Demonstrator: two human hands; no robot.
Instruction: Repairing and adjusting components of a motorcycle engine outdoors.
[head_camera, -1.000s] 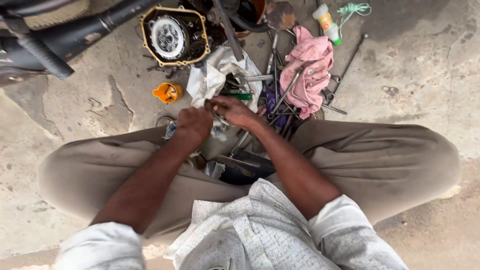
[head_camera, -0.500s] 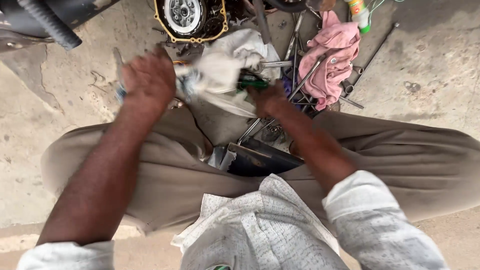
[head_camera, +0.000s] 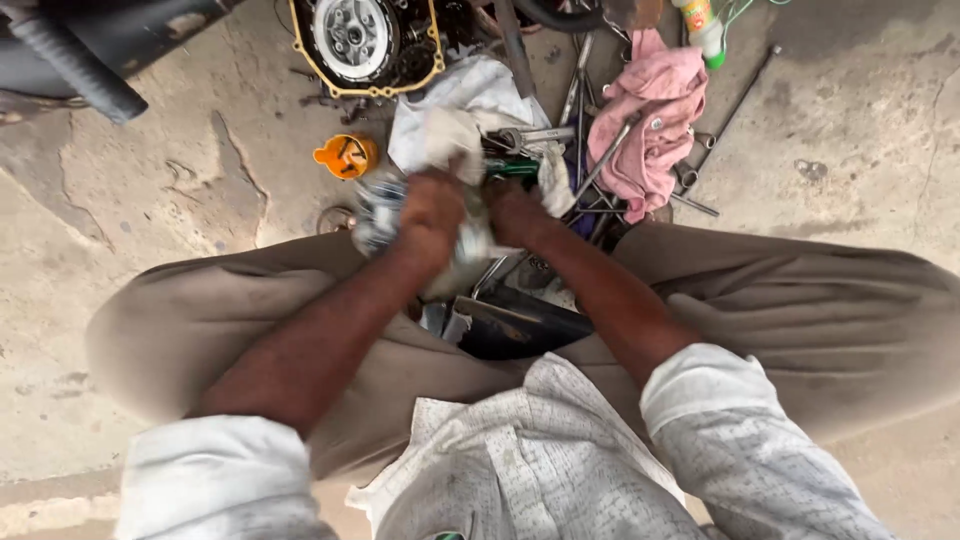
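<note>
My left hand (head_camera: 432, 205) is closed around a blurred metal part (head_camera: 378, 208) and a whitish rag (head_camera: 462, 240), held just above my lap. My right hand (head_camera: 512, 208) grips the same rag from the right side, its fingers hidden in the cloth. Both hands are pressed close together over my crossed legs in tan trousers (head_camera: 200, 330). A dark tray of tools (head_camera: 520, 325) lies between my knees, below the hands.
An engine clutch cover with a yellow gasket (head_camera: 362, 42) stands on the concrete ahead. A white cloth (head_camera: 470, 95), a pink rag (head_camera: 650, 120), several spanners (head_camera: 580, 90), an orange cap (head_camera: 345, 155) and a small bottle (head_camera: 700, 25) lie nearby. A black motorcycle part (head_camera: 70, 60) is at the upper left.
My left hand has come down and inward from its raised spot at the left, and both hands now meet on the rag and the metal part.
</note>
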